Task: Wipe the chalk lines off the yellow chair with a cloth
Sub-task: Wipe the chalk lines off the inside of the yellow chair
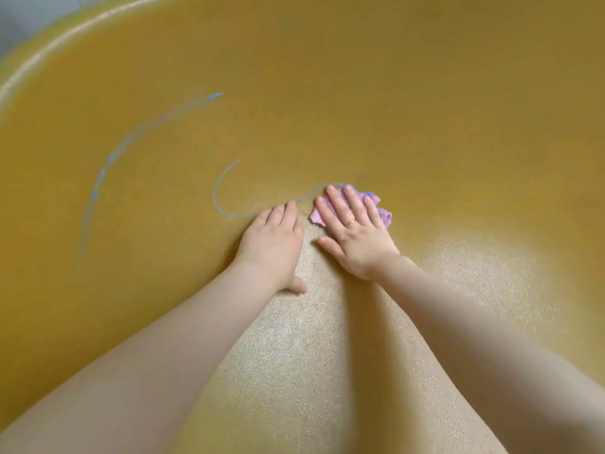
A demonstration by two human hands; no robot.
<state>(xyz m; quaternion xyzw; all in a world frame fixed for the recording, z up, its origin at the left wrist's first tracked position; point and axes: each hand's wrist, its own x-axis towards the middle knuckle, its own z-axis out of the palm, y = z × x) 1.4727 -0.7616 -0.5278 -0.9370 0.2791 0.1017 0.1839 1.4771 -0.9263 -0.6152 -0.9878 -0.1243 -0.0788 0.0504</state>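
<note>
**Both hands down on the yellow seat, cloth under my right**

Far left, a long pale-blue chalk line is arcing up the curved side of the yellow chair, faint and broken in places. Next in, a second, thinner chalk curve is hooking down and running toward my hands, passing just beyond my left fingertips and reaching the cloth.

My left hand is lying flat on the seat, palm down, fingers stretched out and held close together, thumb tucked back toward me. Nothing is in its grip; it is simply bracing on the textured surface.

Just beside it, my right hand is pressing flat as well, fingers spread apart, a ring showing on one of them. Its grip is not curling round anything: the open palm and fingers are pinning the crumpled pink cloth against the seat. The cloth is sitting at the end of the thin chalk curve, bunched up and poking out beyond my fingertips and to their right.
</note>
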